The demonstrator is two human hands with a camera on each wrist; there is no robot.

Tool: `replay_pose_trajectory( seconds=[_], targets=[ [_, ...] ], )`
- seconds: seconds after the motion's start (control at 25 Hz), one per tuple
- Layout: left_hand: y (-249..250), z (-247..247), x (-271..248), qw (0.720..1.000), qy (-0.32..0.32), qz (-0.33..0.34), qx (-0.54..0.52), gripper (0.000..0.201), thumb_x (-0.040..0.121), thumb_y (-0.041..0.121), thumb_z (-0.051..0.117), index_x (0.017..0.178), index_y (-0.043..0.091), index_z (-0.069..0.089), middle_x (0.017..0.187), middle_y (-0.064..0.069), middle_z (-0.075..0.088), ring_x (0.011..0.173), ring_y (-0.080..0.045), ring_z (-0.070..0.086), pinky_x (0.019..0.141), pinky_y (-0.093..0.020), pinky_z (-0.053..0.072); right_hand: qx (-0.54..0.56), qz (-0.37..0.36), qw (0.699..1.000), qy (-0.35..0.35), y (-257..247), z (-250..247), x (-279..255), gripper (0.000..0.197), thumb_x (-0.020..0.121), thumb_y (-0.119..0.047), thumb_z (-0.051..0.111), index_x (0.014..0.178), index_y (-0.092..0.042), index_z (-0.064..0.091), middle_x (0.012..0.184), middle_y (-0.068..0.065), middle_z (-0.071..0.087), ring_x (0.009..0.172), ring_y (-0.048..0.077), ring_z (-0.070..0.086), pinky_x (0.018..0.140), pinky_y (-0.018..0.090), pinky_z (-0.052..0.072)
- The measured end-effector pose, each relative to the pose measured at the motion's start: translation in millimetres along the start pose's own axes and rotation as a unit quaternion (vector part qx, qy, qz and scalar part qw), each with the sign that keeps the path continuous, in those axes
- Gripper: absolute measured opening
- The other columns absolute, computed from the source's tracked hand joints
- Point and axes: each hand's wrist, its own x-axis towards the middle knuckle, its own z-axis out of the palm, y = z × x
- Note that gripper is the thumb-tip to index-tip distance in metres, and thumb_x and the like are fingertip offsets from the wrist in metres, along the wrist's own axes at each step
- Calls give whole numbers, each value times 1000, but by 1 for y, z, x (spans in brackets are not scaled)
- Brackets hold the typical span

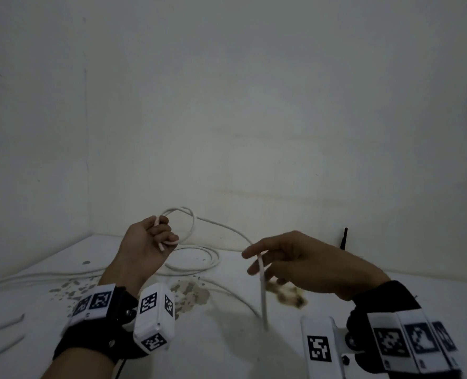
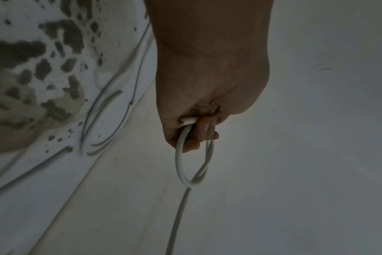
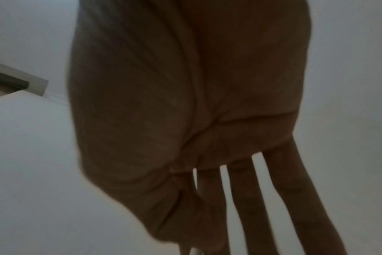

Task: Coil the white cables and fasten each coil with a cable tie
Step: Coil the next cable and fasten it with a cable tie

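My left hand (image 1: 163,236) is raised above the table, fingers curled round a small loop of the white cable (image 1: 192,224); the cable's cut end pokes out below the fist. The left wrist view shows that hand (image 2: 199,131) gripping the loop (image 2: 180,163). From the loop the cable arcs right to my right hand (image 1: 257,265), which pinches it between thumb and forefinger with the other fingers held out straight. Below that hand the cable drops to the tabletop. In the right wrist view the hand (image 3: 207,189) is dark and the cable barely shows.
A second white cable (image 1: 199,259) lies loosely coiled on the white table (image 1: 226,351) behind the hands, also seen in the left wrist view (image 2: 103,124). More cable runs (image 1: 35,277) lie at the left. A black antenna (image 1: 344,239) stands at the back right. Brown stains (image 1: 188,294) mark the tabletop.
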Motion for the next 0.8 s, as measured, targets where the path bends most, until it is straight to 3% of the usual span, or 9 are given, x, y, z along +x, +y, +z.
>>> replay_pose_trajectory(
  seconds=[0.08, 0.16, 0.2, 0.24, 0.32, 0.44, 0.6, 0.72, 0.8],
  targets=[
    [-1, 6, 0, 1000, -4, 1, -2, 34, 103, 23, 30, 77, 13, 48, 53, 7, 31, 38, -9, 30, 49, -19, 42, -30, -12, 999, 36, 2, -5, -2, 44, 89, 2, 59, 118, -30, 68, 103, -11, 76, 90, 4, 72, 86, 29, 59],
    [-1, 11, -1, 1000, -13, -5, -6, 33, 103, 22, 31, 79, 11, 50, 54, 7, 32, 40, -10, 32, 53, -21, 42, -109, -16, 979, 173, 5, -7, 1, 23, 86, -29, 75, 107, -36, 72, 90, -16, 75, 77, 1, 71, 79, 28, 59],
    [-2, 12, 0, 1000, -15, -11, -5, 33, 103, 22, 31, 81, 10, 52, 55, 6, 33, 40, -10, 33, 53, -22, 43, -141, -10, 961, 236, 5, -5, 4, 19, 83, -49, 73, 98, -37, 75, 80, -17, 73, 70, 0, 69, 74, 27, 58],
    [-3, 14, 0, 1000, -16, -18, 0, 33, 103, 21, 31, 84, 8, 55, 56, 6, 33, 41, -10, 33, 52, -22, 45, -143, -1, 947, 287, 5, -2, 8, 30, 82, -60, 66, 88, -33, 77, 70, -15, 71, 63, 0, 65, 67, 26, 55],
    [-10, 18, 0, 999, -24, -39, 6, 34, 103, 20, 32, 91, 2, 59, 56, 5, 34, 43, -10, 34, 52, -22, 47, -59, 27, 936, 345, 5, 4, 16, 47, 90, -58, 60, 72, -18, 76, 53, -9, 64, 48, 5, 57, 55, 25, 45],
    [-16, 23, -2, 997, -46, -56, -1, 28, 91, 12, 41, 104, -4, 60, 57, 3, 36, 45, -10, 36, 58, -22, 48, 194, 66, 928, 311, -3, 11, 18, 47, 101, -35, 54, 70, -4, 71, 51, 3, 59, 39, 17, 52, 42, 25, 35],
    [-18, 28, -1, 997, -51, -52, -34, 41, 85, 6, 42, 121, -12, 52, 63, 3, 36, 47, -9, 37, 60, -30, 59, 521, 105, 823, 202, -20, 17, 18, 30, 99, -22, 52, 79, -5, 65, 51, 2, 55, 36, 14, 48, 36, 21, 34],
    [-24, 39, 0, 999, -38, -23, 22, 36, 101, 9, 35, 123, -15, 49, 61, -1, 42, 51, -9, 42, 73, -35, 61, 525, 58, 835, 155, -27, 26, 20, 24, 99, -25, 57, 85, -8, 68, 66, 5, 69, 51, 14, 66, 40, 20, 46],
    [-31, 46, -1, 995, -42, -2, 94, 35, 105, 15, 36, 118, -12, 53, 63, -2, 46, 53, -10, 47, 67, -33, 62, 498, 33, 858, 126, -28, 32, 20, 22, 98, -24, 58, 87, -10, 70, 79, 8, 75, 64, 15, 72, 46, 22, 51]
  ],
)
